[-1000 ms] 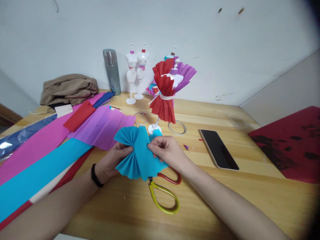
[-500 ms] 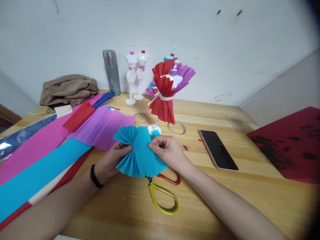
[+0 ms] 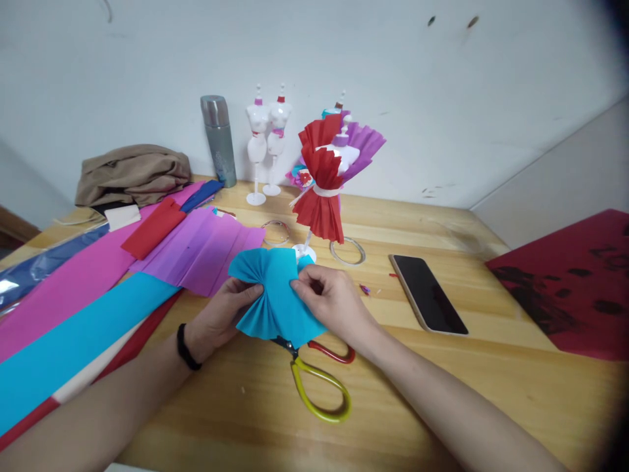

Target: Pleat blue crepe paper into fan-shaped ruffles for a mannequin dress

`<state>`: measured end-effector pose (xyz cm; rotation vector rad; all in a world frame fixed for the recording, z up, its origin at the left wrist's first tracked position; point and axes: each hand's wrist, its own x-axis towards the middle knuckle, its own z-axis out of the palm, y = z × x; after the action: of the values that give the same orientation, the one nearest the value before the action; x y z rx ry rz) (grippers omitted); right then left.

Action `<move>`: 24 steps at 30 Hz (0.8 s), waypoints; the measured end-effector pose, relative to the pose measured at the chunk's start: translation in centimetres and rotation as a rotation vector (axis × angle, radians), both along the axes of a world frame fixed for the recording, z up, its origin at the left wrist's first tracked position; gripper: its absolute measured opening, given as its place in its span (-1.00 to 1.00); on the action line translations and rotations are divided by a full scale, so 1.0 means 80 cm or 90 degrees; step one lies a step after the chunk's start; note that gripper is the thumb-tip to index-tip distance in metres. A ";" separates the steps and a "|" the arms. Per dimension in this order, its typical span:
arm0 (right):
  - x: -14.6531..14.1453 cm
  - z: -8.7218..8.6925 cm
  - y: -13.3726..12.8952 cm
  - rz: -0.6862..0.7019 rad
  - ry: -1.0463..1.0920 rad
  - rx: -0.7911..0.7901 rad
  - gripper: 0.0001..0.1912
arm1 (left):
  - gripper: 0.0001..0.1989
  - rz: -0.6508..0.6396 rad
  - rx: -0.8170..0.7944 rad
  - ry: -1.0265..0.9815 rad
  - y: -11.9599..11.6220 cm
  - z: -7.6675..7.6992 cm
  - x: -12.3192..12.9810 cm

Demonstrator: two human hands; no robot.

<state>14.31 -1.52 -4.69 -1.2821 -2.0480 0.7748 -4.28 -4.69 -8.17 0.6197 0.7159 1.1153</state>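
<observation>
A piece of blue crepe paper [image 3: 282,298] is held up between both hands, its left part gathered into fan-like pleats and its right part flatter. My left hand [image 3: 230,305] pinches the gathered pleats, thumb in front and the other fingers behind the paper. My right hand [image 3: 331,295] grips the right edge between thumb and fingers. Below the paper lie scissors [image 3: 322,387] with one yellow and one red handle, their blades mostly covered. Just behind stands a small white dress-form mannequin [image 3: 344,154] wearing a pleated red paper dress [image 3: 322,210] tied with a pale band at the waist.
Coloured paper strips [image 3: 83,328] spread over the left side of the table. Two undressed mannequins [image 3: 256,141] and a grey flask [image 3: 219,144] stand by the wall, near a brown cloth [image 3: 132,174]. Rings of wire or tape [image 3: 348,251] and a phone [image 3: 427,295] lie further right.
The pleated left side of the blue paper has shifted slightly right and up with my left hand, showing more of the scissors' pivot. My right hand keeps its grip, almost still.
</observation>
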 end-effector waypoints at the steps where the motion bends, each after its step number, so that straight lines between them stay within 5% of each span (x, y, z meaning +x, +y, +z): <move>1: 0.001 -0.001 0.001 -0.007 -0.013 0.015 -0.70 | -0.73 -0.001 0.000 0.001 0.000 0.000 0.000; 14: 0.001 -0.014 -0.003 -0.015 -0.171 0.219 -0.80 | -0.73 -0.032 0.010 -0.003 -0.004 0.000 0.004; 24: 0.000 -0.010 -0.002 0.032 -0.037 0.119 -0.72 | -0.74 -0.033 0.019 -0.009 -0.003 -0.001 0.003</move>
<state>14.28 -1.66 -5.51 -1.1643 -2.1499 0.5593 -4.06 -4.96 -8.28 0.6516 0.6694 1.0828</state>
